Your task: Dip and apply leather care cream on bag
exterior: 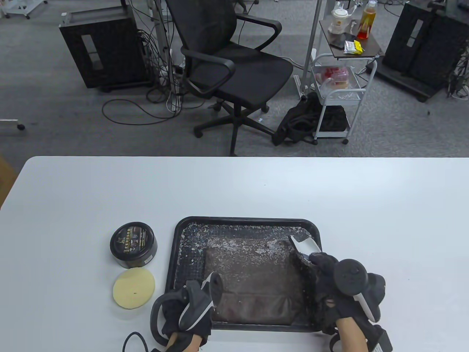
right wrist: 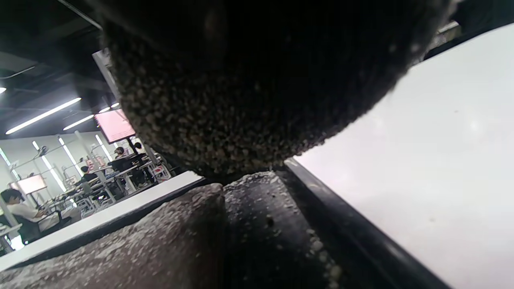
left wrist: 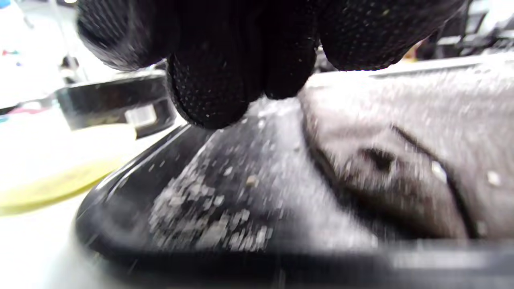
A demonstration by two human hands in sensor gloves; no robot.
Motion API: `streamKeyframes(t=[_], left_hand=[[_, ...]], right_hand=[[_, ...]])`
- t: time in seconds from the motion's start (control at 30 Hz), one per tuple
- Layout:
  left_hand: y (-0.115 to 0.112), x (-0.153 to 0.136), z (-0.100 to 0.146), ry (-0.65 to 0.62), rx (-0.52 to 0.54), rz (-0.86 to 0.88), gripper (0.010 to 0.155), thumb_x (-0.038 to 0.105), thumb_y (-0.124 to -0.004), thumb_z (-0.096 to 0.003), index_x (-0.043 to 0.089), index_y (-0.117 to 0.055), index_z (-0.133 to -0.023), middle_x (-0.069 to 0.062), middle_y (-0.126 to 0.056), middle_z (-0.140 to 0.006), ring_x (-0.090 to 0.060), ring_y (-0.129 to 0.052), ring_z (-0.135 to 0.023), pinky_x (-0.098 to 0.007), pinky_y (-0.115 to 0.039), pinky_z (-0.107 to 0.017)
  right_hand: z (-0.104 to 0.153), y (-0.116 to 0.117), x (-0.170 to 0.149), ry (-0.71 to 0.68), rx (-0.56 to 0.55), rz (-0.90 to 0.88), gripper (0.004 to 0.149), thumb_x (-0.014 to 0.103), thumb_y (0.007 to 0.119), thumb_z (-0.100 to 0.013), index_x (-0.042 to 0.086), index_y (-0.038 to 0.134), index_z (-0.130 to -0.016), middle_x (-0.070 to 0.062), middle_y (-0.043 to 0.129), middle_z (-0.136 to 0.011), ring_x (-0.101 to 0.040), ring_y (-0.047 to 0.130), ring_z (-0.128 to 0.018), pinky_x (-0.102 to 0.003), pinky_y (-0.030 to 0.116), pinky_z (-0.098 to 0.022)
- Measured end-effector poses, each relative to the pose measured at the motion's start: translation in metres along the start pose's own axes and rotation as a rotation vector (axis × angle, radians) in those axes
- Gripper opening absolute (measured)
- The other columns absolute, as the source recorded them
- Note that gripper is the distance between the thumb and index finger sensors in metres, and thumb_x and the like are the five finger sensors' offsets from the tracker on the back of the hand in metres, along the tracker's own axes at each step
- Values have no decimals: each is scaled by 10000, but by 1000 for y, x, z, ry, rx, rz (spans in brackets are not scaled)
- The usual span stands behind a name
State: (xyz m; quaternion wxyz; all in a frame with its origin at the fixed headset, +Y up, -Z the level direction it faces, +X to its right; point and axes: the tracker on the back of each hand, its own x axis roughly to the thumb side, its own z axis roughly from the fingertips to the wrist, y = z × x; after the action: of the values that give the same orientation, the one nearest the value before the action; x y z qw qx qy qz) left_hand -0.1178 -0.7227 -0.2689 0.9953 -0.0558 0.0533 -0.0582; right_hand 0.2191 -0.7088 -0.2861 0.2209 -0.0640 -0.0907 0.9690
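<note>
An open-plan office or lab workspace is showing here. A black mesh office chair (exterior: 234, 62) is standing on grey carpet behind a white table (exterior: 234, 190), with dark equipment cabinets (exterior: 104, 51) and loose cables (exterior: 161, 84) trailing along the floor. A white rolling cart (exterior: 340, 84) is holding a bottle (exterior: 367, 20) and a cup. In the right wrist view, ceiling strip lights (right wrist: 44, 114) are glowing over rows of desks where people (right wrist: 18, 210) are sitting, and what are probably monitors (right wrist: 114, 125) are standing among them.
</note>
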Motion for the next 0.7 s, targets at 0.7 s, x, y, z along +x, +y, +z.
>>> streamKeyframes(t=[0.7], left_hand=[[-42, -16, -34, -400, -221, 52, 655, 541, -750, -391, 430, -579, -1013, 216, -474, -1135, -63, -427, -1131, -556, -196, -814]], right_hand=[[-3, 52, 139, -189, -15, 150, 465, 233, 770, -416, 331, 879, -857, 13, 913, -903, -282, 959, -823, -509, 758, -620]])
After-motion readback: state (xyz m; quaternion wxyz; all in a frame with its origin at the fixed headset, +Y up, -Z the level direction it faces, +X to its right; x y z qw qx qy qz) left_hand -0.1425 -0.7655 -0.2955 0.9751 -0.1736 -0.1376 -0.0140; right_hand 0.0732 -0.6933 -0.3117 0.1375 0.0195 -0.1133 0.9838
